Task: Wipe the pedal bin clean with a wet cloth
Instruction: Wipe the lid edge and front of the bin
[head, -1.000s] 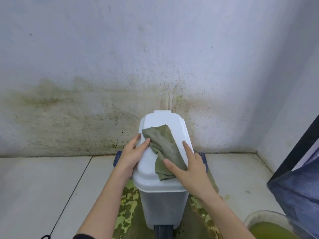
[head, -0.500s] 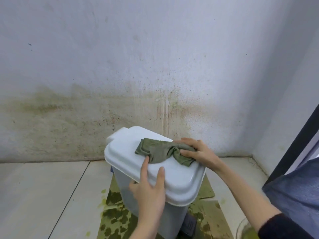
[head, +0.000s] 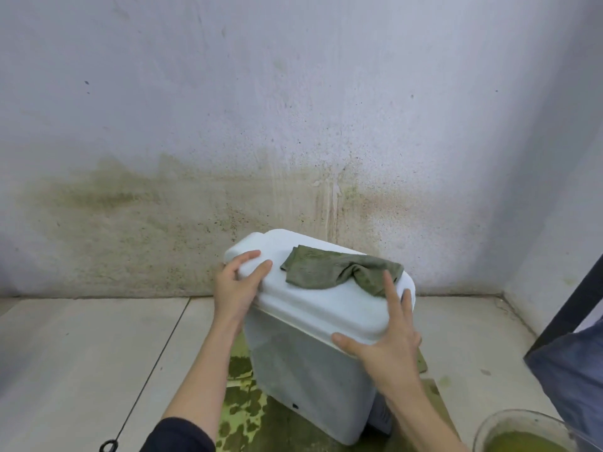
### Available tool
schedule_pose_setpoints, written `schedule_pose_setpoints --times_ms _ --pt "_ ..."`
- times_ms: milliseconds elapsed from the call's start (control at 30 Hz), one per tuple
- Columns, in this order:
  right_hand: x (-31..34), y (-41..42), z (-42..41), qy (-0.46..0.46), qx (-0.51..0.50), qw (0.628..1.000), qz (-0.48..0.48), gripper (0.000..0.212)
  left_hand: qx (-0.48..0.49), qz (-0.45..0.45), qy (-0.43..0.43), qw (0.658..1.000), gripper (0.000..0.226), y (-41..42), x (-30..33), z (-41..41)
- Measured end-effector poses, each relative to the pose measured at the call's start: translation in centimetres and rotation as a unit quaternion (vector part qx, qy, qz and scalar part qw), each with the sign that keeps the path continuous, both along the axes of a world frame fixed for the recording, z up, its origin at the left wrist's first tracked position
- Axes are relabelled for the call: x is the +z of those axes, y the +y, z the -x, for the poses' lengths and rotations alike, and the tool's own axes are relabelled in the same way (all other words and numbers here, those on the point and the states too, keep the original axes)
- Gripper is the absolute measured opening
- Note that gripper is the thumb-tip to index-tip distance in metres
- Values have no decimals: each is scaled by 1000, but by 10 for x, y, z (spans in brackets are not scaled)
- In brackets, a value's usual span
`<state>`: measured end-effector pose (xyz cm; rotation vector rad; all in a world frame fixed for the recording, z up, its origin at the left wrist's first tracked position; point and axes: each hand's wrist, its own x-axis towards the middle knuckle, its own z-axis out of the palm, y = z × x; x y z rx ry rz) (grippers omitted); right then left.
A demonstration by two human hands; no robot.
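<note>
A white pedal bin [head: 310, 370] stands on the floor near the stained wall, turned at an angle, with its lid [head: 323, 308] down. On the lid lies a crumpled green cloth [head: 339, 270], and neither hand holds it. My left hand [head: 238, 285] grips the lid's far left end, fingers curled over the top edge. My right hand [head: 388, 340] is on the near right corner, fingers straight up across the lid and thumb stretched along under the rim. One fingertip comes close to the cloth's right end. The pedal is hidden.
A green camouflage mat [head: 248, 409] lies under the bin on pale floor tiles. A clear bowl of green liquid [head: 522, 432] sits at the bottom right. Blue fabric [head: 571, 370] and a dark frame [head: 567, 308] stand at the right. The wall is right behind the bin.
My right hand let go of the cloth and came to the lid's near right corner. My left hand shifted from the near edge to the far left end.
</note>
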<state>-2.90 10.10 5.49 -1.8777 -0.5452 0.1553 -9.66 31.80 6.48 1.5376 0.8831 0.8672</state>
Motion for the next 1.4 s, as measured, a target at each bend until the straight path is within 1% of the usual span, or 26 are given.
schedule_pose_setpoints --times_ms 67,133,167,200,267,367,467,533,600,667,700,767,833,867,933,967,1000,1033,1067,1100,1167,1233,1267,1333,1367,1400 --pt "10 -10 -30 16 20 1000 -15 122 25 10 -23 999 23 -14 2 -5" --pt "21 -21 -59 56 70 995 -52 119 78 7 -30 996 22 -35 5 -7" --pt "26 -25 -69 67 102 991 -57 116 114 9 -18 993 22 -49 4 -5" --pt "29 -28 -76 66 132 988 -47 114 147 9 0 989 24 -63 1 0" --pt "28 -34 -84 52 176 983 -19 108 173 -2 24 985 24 -85 -7 10" --pt "21 -45 -81 53 210 976 15 99 167 -21 42 985 20 -99 -11 17" --pt "22 -56 -73 44 217 972 76 101 168 -29 94 981 23 -112 -10 25" --pt "30 -58 -66 -22 201 965 168 108 177 -59 137 973 25 -120 -10 32" --pt "47 -49 -62 -135 184 946 230 105 184 -117 179 959 26 -121 -13 36" --pt "67 -25 -59 -200 181 937 219 87 167 -207 214 940 27 -116 -17 37" --pt "71 -9 -61 -228 178 931 223 78 157 -262 224 925 31 -112 -21 37" --pt "66 22 -63 -290 179 895 290 64 136 -352 230 897 46 -108 -29 38" --pt "46 39 -54 -328 184 855 356 56 123 -405 232 876 56 -101 -36 36" --pt "39 38 -45 -343 178 849 360 60 126 -418 230 870 57 -98 -37 35" --pt "32 22 -25 -368 163 855 326 68 133 -435 225 862 53 -94 -38 33" --pt "27 10 -19 -390 162 852 310 65 134 -442 221 859 50 -93 -39 32" --pt "21 -2 -16 -424 157 839 303 60 132 -447 215 858 47 -92 -39 33" --pt "15 -12 -16 -452 153 825 305 55 128 -444 213 861 45 -92 -39 33" --pt "12 -20 -20 -463 147 820 303 52 121 -437 214 866 44 -91 -38 34" --pt "10 -24 -26 -462 134 825 297 51 114 -429 214 870 44 -90 -36 34" --pt "15 -22 -35 -423 93 855 286 53 99 -418 220 876 46 -88 -31 33" --pt "26 -17 -36 -372 66 881 285 62 80 -394 235 885 51 -88 -26 33" --pt "31 -13 -34 -355 74 887 285 69 75 -377 239 892 58 -90 -21 35" --pt "33 -4 -27 -348 101 891 274 83 45 -343 250 904 81 -100 -12 39" --pt "33 -1 -25 -318 127 900 271 83 17 -327 256 910 92 -106 -5 41" --pt "35 2 -24 -277 156 912 258 76 -11 -320 264 910 97 -111 3 41"
